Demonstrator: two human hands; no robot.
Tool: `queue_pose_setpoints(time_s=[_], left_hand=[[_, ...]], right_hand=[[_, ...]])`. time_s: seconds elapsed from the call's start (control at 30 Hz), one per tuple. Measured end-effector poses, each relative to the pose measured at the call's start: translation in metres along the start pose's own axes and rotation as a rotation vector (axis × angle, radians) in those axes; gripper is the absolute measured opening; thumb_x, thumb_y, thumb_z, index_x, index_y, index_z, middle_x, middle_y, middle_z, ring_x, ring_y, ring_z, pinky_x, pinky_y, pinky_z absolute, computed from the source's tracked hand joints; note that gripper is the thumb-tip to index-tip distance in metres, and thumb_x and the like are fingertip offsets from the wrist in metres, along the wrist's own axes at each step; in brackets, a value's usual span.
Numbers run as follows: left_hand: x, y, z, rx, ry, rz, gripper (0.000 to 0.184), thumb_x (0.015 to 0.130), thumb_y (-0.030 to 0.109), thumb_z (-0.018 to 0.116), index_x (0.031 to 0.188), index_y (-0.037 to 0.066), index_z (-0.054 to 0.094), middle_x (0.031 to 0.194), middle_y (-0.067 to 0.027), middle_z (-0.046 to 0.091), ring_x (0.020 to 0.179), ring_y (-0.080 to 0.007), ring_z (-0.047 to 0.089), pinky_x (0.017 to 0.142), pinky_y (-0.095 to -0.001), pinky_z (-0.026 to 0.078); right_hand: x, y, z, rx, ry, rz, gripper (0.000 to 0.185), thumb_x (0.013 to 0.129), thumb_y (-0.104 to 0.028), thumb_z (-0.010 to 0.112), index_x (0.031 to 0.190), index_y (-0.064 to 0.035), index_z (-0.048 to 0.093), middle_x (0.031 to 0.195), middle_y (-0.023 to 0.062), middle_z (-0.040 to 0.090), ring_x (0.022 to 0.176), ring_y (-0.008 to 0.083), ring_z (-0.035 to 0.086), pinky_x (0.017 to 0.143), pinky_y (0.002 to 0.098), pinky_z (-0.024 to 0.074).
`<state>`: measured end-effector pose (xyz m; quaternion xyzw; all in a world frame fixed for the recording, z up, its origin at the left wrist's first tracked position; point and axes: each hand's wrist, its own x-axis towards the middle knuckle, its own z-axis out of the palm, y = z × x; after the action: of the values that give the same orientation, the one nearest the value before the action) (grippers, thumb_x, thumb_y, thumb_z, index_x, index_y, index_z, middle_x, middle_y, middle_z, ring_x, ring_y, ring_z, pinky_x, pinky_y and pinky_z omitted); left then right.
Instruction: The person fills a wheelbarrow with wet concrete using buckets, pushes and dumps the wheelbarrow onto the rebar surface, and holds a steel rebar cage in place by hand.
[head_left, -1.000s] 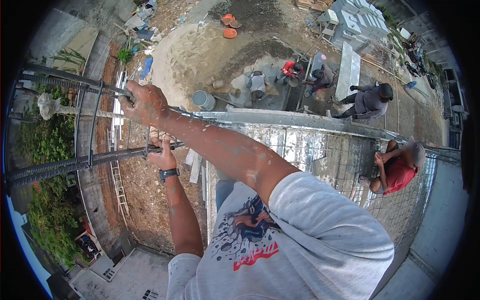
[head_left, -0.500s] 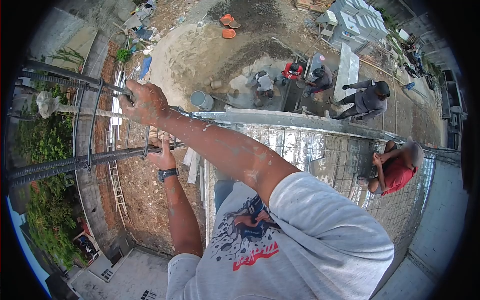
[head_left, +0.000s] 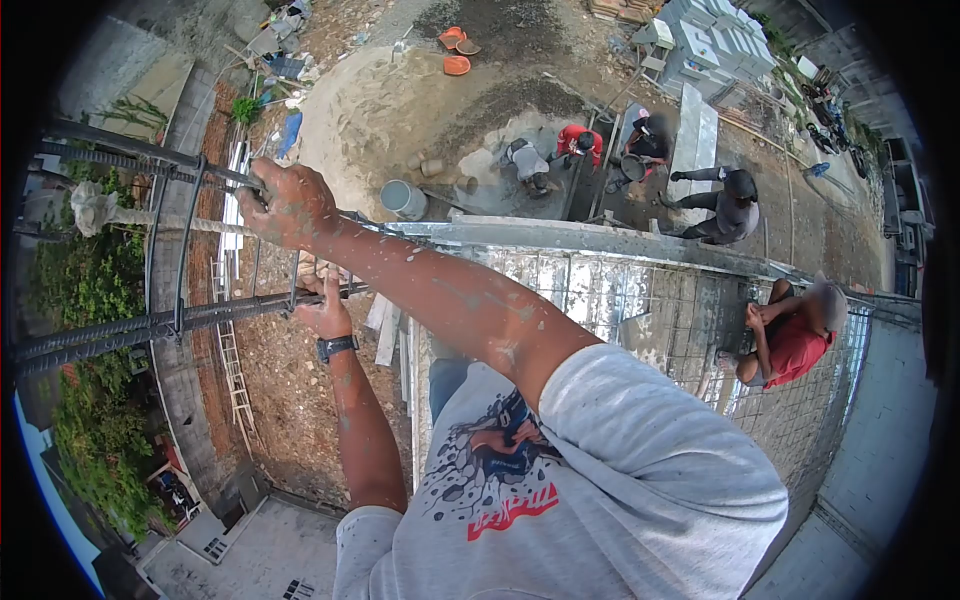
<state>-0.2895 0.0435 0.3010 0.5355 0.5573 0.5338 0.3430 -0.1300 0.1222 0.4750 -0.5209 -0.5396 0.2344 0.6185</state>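
A rebar cage of ribbed bars and thin stirrups juts in from the left edge. My right hand, spotted with dried cement, is closed round the end of its upper bar. Lower down, my left hand, with a dark watch at the wrist, is wrapped on the lower bars beside a stirrup; some of its fingers are hidden. Between the upper and lower bars runs a pale rope-like length with a thick knot.
Far below, several workers squat or stand around wet mix, near a bucket and a sand heap. A person in red sits on the rebar mesh at right. A concrete ledge runs behind my arm. A ladder stands below left.
Both my hands keep their hold on the cage. Below, the workers have shifted: one now holds a dark bucket or basin, and the standing person has moved slightly left.
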Motion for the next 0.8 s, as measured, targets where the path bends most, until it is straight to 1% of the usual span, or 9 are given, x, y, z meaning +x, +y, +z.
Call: queue_pose_setpoints(time_s=[0.17, 0.27, 0.47, 0.57, 0.67, 0.77, 0.8], left_hand=[[0.0, 0.005, 0.004, -0.082, 0.003, 0.004, 0.047, 0.081, 0.007, 0.077, 0.117, -0.008, 0.051, 0.117, -0.0146, 0.06, 0.105, -0.0186, 0.056, 0.093, -0.0338, 0.045], [-0.001, 0.014, 0.005, -0.074, -0.026, -0.012, 0.046, 0.082, 0.006, 0.076, 0.118, -0.007, 0.05, 0.118, -0.0148, 0.059, 0.106, -0.0187, 0.056, 0.093, -0.034, 0.045], [0.0, 0.004, 0.003, -0.024, -0.021, 0.008, 0.044, 0.082, 0.005, 0.075, 0.117, -0.007, 0.051, 0.116, -0.0145, 0.059, 0.105, -0.0185, 0.056, 0.093, -0.034, 0.045], [-0.001, 0.005, 0.003, -0.079, -0.035, 0.017, 0.046, 0.081, 0.006, 0.076, 0.116, -0.008, 0.051, 0.114, -0.0141, 0.059, 0.103, -0.0183, 0.056, 0.091, -0.0341, 0.046], [0.0, -0.004, -0.001, -0.058, -0.022, -0.01, 0.047, 0.08, 0.005, 0.077, 0.117, -0.008, 0.05, 0.113, -0.0145, 0.06, 0.1, -0.0172, 0.056, 0.089, -0.033, 0.047], [-0.001, 0.007, 0.0, 0.105, -0.009, -0.013, 0.042, 0.08, 0.01, 0.079, 0.11, -0.009, 0.056, 0.106, -0.0141, 0.063, 0.094, -0.0163, 0.057, 0.086, -0.0327, 0.048], [-0.002, 0.007, 0.001, 0.031, 0.002, -0.007, 0.041, 0.08, 0.012, 0.079, 0.108, -0.008, 0.057, 0.104, -0.0138, 0.063, 0.092, -0.0165, 0.058, 0.085, -0.0331, 0.048]], right_hand=[[0.0, 0.001, 0.001, 0.007, 0.011, -0.013, 0.027, 0.083, -0.03, 0.065, 0.088, -0.0049, 0.056, 0.055, 0.0177, 0.054, 0.056, 0.0409, 0.059, 0.055, 0.05, 0.0462], [0.001, -0.001, -0.001, 0.02, -0.004, -0.003, 0.028, 0.082, -0.03, 0.066, 0.088, -0.0045, 0.056, 0.055, 0.0176, 0.054, 0.056, 0.0408, 0.059, 0.055, 0.0503, 0.0461], [0.001, 0.001, 0.0, 0.003, -0.002, -0.004, 0.028, 0.082, -0.03, 0.066, 0.089, -0.0045, 0.056, 0.054, 0.0174, 0.054, 0.055, 0.0402, 0.059, 0.055, 0.0505, 0.0463], [0.0, 0.001, 0.001, 0.011, -0.002, 0.011, 0.027, 0.082, -0.029, 0.066, 0.089, -0.0051, 0.056, 0.054, 0.0172, 0.054, 0.055, 0.0399, 0.06, 0.054, 0.0502, 0.0467], [-0.001, -0.001, 0.001, -0.021, 0.024, 0.01, 0.027, 0.081, -0.03, 0.067, 0.088, -0.0059, 0.056, 0.055, 0.017, 0.056, 0.056, 0.0395, 0.06, 0.055, 0.0498, 0.0477], [-0.001, 0.005, 0.008, -0.032, 0.05, -0.008, 0.027, 0.081, -0.03, 0.067, 0.089, -0.0066, 0.057, 0.056, 0.0167, 0.058, 0.057, 0.0394, 0.061, 0.056, 0.0493, 0.0489], [-0.001, 0.004, 0.007, -0.026, 0.048, -0.004, 0.027, 0.081, -0.03, 0.067, 0.09, -0.0066, 0.057, 0.057, 0.0166, 0.058, 0.057, 0.0395, 0.062, 0.057, 0.0492, 0.0491]])
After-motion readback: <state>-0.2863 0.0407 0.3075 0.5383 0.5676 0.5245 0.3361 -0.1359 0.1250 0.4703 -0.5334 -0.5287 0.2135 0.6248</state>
